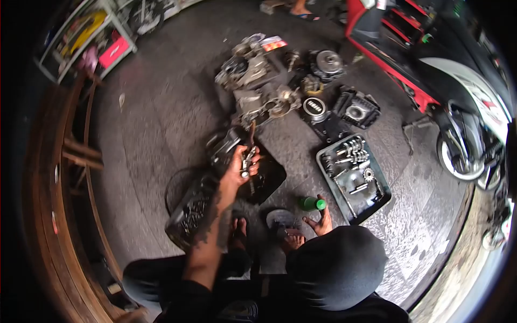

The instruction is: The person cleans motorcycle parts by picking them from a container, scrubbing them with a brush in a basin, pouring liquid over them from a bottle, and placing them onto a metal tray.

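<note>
My left hand is wrapped round a shiny metal tool, over a dark open container. A thin brownish piece points up from the fist toward the engine casings. To the right, my right hand has its thumb and a finger spread apart beside a green bottle with a light green cap. Its other fingers are mostly hidden. Right of that hand lies a grey tray holding gears, shafts and small metal parts.
A round YAMAHA cover and other engine parts lie ahead. Another parts tray is at lower left. A wooden bench lines the left, a shelf stands behind it, and a scooter is at right. Someone's foot shows at top.
</note>
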{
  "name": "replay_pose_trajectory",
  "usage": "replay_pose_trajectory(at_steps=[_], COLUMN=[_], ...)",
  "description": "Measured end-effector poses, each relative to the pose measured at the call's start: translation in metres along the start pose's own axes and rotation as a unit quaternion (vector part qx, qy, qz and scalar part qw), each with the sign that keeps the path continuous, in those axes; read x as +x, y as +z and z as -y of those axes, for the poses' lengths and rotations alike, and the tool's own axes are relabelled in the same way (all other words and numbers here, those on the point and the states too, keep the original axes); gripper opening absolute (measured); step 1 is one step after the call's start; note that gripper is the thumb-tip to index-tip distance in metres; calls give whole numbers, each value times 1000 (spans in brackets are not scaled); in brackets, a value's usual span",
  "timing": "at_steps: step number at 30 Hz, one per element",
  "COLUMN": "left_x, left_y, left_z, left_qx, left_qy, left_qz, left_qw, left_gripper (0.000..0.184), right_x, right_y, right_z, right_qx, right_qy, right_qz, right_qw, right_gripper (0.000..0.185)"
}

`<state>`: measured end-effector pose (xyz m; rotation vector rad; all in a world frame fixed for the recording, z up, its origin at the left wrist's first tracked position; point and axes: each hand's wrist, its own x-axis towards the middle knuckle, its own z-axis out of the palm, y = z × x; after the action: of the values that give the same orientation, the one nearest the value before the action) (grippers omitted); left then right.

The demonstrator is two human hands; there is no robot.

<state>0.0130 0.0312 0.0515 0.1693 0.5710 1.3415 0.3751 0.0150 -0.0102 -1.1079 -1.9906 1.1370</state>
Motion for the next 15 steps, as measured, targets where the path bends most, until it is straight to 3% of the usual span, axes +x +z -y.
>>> replay_pose_trajectory(at_steps=[2, 5, 8, 9, 11, 15], left_x=[3, 6, 7, 5, 4, 12], left_y=[-21, -36, -55, -60, -65, -68], left_z=[35, 65, 76, 77, 81, 90], left_qx=[-152, -254, -336, -365, -403, -389], left_qy=[97, 194, 207, 201, 221, 278], left_qz=[27, 20, 44, 37, -13, -57], left_qw=[983, 947, 918, 908, 888, 876], left_gripper=[35, 28, 21, 20, 22, 32], right_x=[2, 10, 14, 22, 31, 69], right_y=[9, 17, 16, 15, 5, -38], right_z=[-4, -13, -52, -28, 1, 89], right_qx=[8, -40, -33, 19, -19, -82], right_qy=[-5, -26, 10, -7, -10, -24], right_qz=[16, -6, 23, -2, 32, 214], right_qw=[1000, 999, 999, 1000, 999, 973], right_gripper=[89, 65, 66, 67, 64, 65])
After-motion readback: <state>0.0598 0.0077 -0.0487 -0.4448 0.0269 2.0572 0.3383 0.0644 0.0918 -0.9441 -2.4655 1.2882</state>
